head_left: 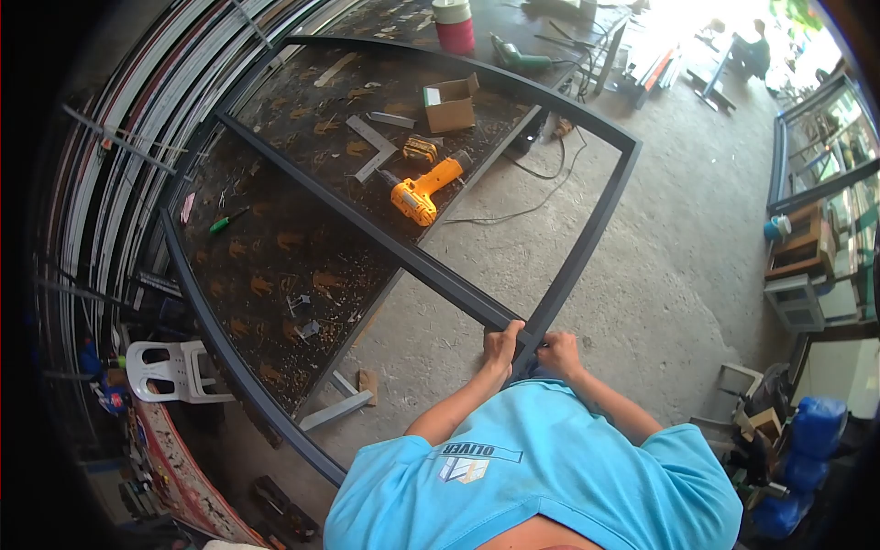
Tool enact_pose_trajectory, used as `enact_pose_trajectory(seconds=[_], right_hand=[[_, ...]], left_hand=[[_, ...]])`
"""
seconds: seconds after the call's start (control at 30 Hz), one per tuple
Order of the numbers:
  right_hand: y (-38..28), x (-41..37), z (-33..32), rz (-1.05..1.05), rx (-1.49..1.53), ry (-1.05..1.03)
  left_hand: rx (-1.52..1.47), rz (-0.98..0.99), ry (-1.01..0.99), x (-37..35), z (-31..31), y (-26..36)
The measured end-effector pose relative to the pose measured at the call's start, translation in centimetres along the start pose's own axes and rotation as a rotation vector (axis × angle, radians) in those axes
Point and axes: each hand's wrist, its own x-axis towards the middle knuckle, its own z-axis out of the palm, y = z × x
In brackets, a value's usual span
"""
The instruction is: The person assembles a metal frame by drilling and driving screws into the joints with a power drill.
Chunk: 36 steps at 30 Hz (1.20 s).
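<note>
The left hand (500,351) clasps the frame (587,243) at a bar joint; the right hand (560,354) curls against its outer edge. The frame spans nine to one o'clock, over the table (275,261). The drill (423,194) lies at eleven, the chair (170,371) at nine.

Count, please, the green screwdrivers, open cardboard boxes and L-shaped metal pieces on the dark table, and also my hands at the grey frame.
Green screwdriver: 1
Open cardboard box: 1
L-shaped metal piece: 1
Hands at the grey frame: 2 (left hand, right hand)
Total: 5
</note>
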Motion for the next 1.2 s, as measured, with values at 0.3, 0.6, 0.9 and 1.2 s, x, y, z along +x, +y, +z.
enact_pose_trajectory(seconds=[0.3,0.6,0.9,1.2], right_hand=[[-0.6,1.2,0.0,0.193,0.061,0.005],[2.7,0.9,1.1,-0.087,-0.125,0.023],[0.4,3.9,4.1,-0.066,0.337,-0.38],[-3.1,6.4,8.5,-0.31,0.062,-0.771]], left_hand=[[0.011,0.242,-0.038,1.4,-0.2,-1.2],[0.084,0.148,0.055,1.3,-0.5,-1.3],[0.426,0.14,0.038,1.5,-1.6,-2.0],[0.385,0.15,0.098,-0.6,-1.4,-2.1]])
